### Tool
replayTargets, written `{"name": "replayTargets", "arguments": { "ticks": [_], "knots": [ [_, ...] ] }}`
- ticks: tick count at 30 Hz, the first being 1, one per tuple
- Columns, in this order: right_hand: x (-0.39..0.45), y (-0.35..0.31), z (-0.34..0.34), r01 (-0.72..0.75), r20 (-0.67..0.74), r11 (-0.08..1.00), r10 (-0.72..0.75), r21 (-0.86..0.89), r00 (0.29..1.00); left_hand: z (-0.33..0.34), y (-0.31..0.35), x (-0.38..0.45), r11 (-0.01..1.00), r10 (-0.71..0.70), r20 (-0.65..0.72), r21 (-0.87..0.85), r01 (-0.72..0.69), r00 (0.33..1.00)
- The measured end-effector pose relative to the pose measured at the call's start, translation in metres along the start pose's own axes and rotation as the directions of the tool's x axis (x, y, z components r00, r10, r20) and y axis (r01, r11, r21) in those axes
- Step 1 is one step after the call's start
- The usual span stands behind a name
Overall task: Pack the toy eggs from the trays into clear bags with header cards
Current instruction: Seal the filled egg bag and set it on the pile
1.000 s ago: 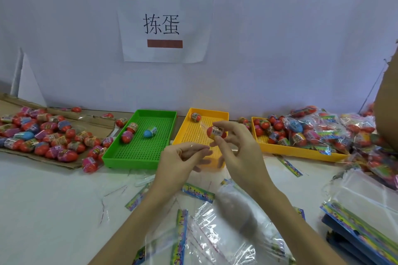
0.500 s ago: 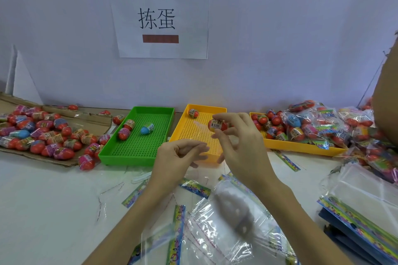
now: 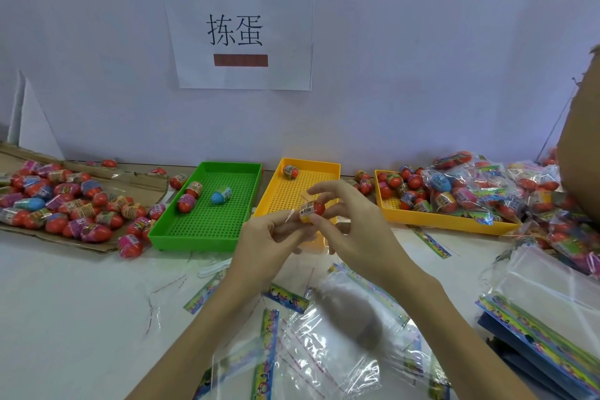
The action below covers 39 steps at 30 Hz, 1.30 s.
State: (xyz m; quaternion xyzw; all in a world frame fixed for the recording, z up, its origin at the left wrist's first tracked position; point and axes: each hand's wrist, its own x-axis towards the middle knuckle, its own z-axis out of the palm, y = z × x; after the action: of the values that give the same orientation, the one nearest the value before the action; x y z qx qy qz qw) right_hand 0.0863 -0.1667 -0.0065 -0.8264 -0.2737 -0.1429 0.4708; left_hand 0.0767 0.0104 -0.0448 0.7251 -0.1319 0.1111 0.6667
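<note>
My right hand [image 3: 354,237] pinches a red toy egg [image 3: 313,208] with a barcode label, just above the front edge of the middle yellow tray [image 3: 308,163]. My left hand [image 3: 266,240] is next to it with fingertips pinched at the egg's labelled end, on what looks like a thin clear bag [image 3: 288,217] that barely shows. One egg [image 3: 290,171] lies at the back of that tray. The green tray [image 3: 194,242] holds a blue egg [image 3: 221,195] and two red ones. Loose clear bags with header cards [image 3: 324,351] lie under my forearms.
A flattened cardboard sheet [image 3: 136,178] at the left carries several loose eggs. Filled bags [image 3: 487,185] are piled in and past the right yellow tray [image 3: 438,221]. A stack of empty bags [image 3: 535,318] sits at the front right, and a cardboard box [image 3: 581,146] stands at the right edge.
My hands have come together: the right hand brought the egg down and left until it meets the left hand's pinched fingertips. The trays and eggs stayed put.
</note>
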Motion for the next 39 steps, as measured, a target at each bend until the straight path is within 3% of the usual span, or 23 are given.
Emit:
{"name": "replayTargets", "arguments": {
  "ticks": [10, 22, 29, 33, 39],
  "knots": [
    [0.001, -0.001, -0.005, -0.028, 0.046, 0.998, 0.025, 0.055, 0.999, 0.002, 0.009, -0.001, 0.993, 0.035, -0.006, -0.114, -0.035, 0.999],
    [-0.003, 0.0, 0.003, -0.062, 0.107, 0.997, 0.058, 0.036, 0.993, -0.002, 0.004, 0.0, 0.998, 0.034, -0.051, 0.054, -0.031, 0.998],
    [-0.006, -0.004, 0.014, -0.098, 0.139, 0.995, 0.093, 0.026, 0.986, -0.002, 0.003, -0.001, 0.999, 0.033, -0.016, 0.018, -0.033, 0.999],
    [-0.006, -0.005, 0.012, -0.148, 0.176, 0.988, 0.138, 0.05, 0.975, -0.001, 0.003, 0.0, 0.995, 0.034, -0.015, 0.094, -0.032, 0.999],
    [-0.005, -0.007, 0.003, -0.184, 0.195, 0.981, 0.169, 0.058, 0.966, 0.002, 0.005, -0.001, 0.998, -0.055, 0.004, 0.014, 0.055, 0.998]
  ]
}}
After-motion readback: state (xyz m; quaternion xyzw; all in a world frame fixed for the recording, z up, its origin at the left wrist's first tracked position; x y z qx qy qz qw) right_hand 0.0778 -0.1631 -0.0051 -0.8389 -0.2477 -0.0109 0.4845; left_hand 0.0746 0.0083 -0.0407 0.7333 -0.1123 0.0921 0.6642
